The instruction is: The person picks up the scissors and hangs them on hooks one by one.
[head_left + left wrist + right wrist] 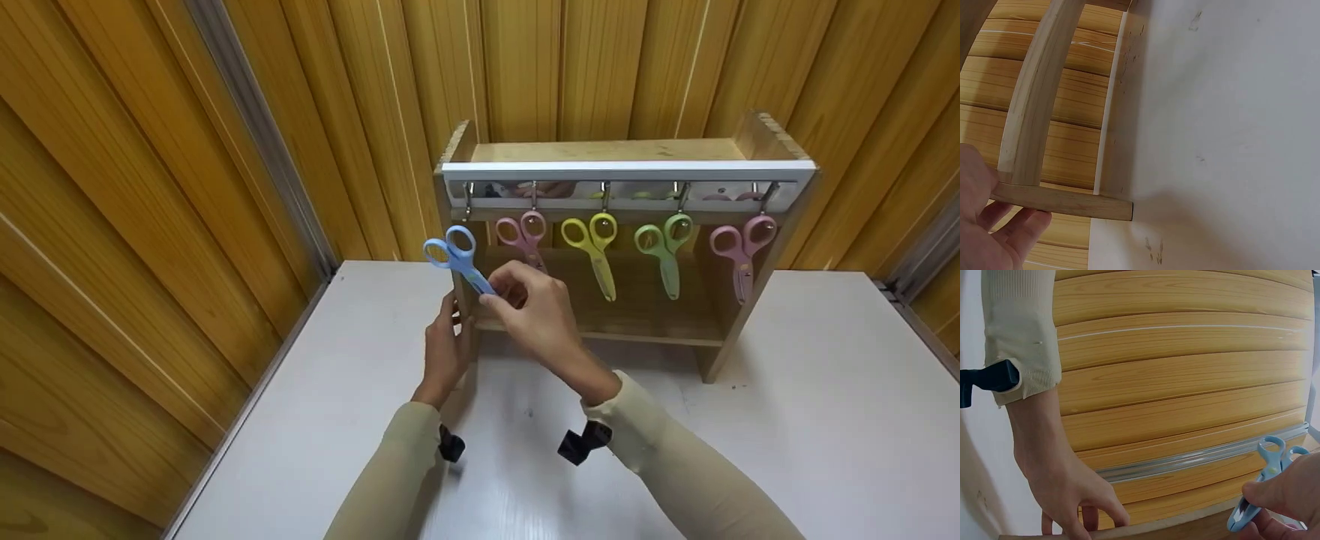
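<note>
My right hand pinches a pair of light blue scissors by the blade end, between thumb and fingers. Their ring handles point up and left, just below the leftmost metal hook and apart from it. With my left hand I grip the left side panel of a small wooden rack, low down. In the right wrist view the blue scissors show handles up, blades tilted down. Hanging from the other hooks are pink scissors, yellow scissors, green scissors and another pink pair.
A silver strip carrying the hooks runs along the rack's upper front. The rack stands on a white table in a corner, with wood-plank walls behind and to the left. A metal rail marks that corner.
</note>
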A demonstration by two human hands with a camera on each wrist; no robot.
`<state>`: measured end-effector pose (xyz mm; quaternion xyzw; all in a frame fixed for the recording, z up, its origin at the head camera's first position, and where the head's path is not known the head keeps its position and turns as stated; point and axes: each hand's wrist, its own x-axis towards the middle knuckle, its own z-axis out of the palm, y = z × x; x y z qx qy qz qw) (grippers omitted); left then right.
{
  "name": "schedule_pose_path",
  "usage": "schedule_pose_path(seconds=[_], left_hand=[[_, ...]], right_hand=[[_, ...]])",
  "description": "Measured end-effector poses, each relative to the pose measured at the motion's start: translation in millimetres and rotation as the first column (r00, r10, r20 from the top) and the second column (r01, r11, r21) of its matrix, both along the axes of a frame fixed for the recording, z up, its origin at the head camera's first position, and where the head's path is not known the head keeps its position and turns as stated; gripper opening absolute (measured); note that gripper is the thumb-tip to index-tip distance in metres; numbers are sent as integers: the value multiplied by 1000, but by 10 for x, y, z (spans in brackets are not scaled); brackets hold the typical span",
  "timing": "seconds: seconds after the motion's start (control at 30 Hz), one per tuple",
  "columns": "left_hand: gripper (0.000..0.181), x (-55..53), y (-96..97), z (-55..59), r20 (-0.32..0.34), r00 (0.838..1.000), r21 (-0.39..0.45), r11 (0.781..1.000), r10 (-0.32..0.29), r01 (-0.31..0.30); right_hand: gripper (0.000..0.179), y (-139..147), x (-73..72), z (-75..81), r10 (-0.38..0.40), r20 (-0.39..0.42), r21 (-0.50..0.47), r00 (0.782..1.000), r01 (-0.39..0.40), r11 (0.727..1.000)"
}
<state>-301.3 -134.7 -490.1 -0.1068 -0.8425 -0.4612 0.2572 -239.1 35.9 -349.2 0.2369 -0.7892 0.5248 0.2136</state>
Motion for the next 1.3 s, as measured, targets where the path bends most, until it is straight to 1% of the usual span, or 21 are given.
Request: schedule_pose_path(seconds=[0.13, 0.27, 0.53, 0.73, 1.0, 1.13, 1.3], left_hand=[[50, 1, 1, 5, -4, 1000, 7, 1000, -4, 4], [50, 6, 3, 8, -6, 1000, 4, 1000, -4, 4], [47, 12, 8, 6, -8, 1000, -2, 1000, -7, 7], [47, 10, 3, 3, 2, 1000, -2, 1000, -4, 4], [47, -4, -1, -10, -8, 1000, -6, 1000, 6, -6], [46, -3, -1, -3, 0, 1000, -10, 1000, 17, -17], [47, 7, 6, 19, 27, 999, -23, 999, 29, -28]], right_hand=[[12, -75, -81, -36, -10, 36, -53, 999, 12, 999], [12, -141, -148, -73, -28, 58, -84, 998, 32, 996], [12, -236, -249, -166, -42, 65, -131, 997, 50, 990], [11, -280, -269, -208, -62, 58, -143, 996, 69, 987], [12, -312, -301, -258, -74, 52, -164, 996, 81, 983], [12, -335, -313, -288, -107, 41, -166, 993, 112, 980], [13, -354, -333, -343, -161, 17, -155, 987, 162, 975]])
